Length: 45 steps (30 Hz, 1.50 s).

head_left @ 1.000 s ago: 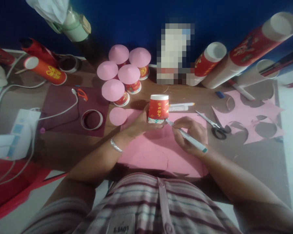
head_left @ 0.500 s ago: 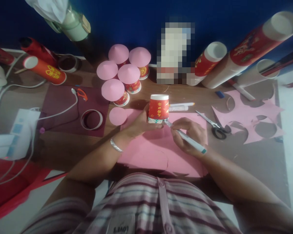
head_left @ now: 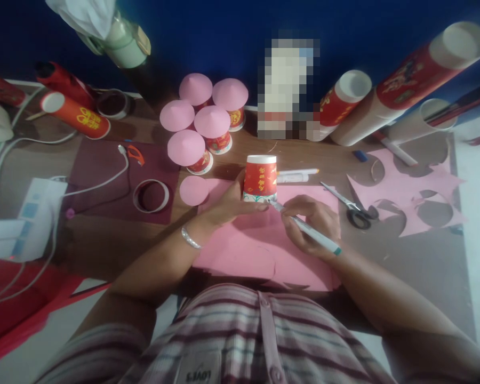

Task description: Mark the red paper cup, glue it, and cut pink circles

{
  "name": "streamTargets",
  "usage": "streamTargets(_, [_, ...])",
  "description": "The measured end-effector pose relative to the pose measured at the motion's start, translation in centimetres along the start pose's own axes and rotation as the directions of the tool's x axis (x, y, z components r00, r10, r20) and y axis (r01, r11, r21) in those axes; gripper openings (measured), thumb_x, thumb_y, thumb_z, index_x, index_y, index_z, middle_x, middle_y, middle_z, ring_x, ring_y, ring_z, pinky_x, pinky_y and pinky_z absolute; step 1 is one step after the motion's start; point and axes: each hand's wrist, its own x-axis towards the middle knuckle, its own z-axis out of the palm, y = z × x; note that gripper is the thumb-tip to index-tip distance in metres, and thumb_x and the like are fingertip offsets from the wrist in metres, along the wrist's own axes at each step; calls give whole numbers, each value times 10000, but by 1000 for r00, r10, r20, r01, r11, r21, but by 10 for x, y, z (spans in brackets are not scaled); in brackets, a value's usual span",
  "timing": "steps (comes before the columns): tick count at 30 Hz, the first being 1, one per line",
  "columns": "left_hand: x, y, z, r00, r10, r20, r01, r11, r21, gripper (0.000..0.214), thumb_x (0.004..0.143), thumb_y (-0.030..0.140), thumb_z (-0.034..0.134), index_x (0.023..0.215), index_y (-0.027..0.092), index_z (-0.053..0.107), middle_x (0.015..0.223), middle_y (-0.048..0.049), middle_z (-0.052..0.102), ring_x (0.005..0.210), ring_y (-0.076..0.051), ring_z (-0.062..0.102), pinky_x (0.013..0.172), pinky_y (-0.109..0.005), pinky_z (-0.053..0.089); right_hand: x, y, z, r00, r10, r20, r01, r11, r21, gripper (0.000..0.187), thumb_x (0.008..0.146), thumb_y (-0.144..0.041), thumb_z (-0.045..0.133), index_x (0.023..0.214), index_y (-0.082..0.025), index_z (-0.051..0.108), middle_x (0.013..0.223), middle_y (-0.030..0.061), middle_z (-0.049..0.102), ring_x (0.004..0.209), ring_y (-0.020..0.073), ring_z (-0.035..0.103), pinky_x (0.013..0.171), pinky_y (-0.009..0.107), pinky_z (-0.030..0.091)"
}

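Note:
A red paper cup (head_left: 260,178) stands upside down on a pink paper sheet (head_left: 244,250) in the middle of the table. My left hand (head_left: 224,205) is closed around the cup's lower left side and holds it down. My right hand (head_left: 310,221) grips a white pen (head_left: 312,234) with a green end. The pen's tip touches the sheet at the cup's lower right rim.
Several upturned cups with pink cone tops (head_left: 202,120) stand behind. A pink paper disc (head_left: 193,190), a tape ring (head_left: 150,196), scissors (head_left: 350,208), another pen (head_left: 298,173) and a cut-out pink sheet (head_left: 412,194) lie around. Cup stacks (head_left: 408,80) lean at the right; cables and a white box (head_left: 28,218) at the left.
My right hand and the pen's tip have shifted slightly along the cup's rim. The cup and my left hand stay where they were.

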Motion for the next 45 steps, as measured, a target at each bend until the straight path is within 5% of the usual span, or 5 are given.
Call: streamTargets(45, [-1, 7, 6, 1000, 2, -2, -2, 1000, -30, 633, 682, 230, 932, 1187, 250, 551, 1036, -20, 699, 935, -196, 685, 858, -356, 532, 3, -3, -3, 998, 44, 46, -45, 999, 6, 99, 912, -155, 624, 962, -236, 597, 761, -6, 731, 661, 150, 723, 609, 264, 590])
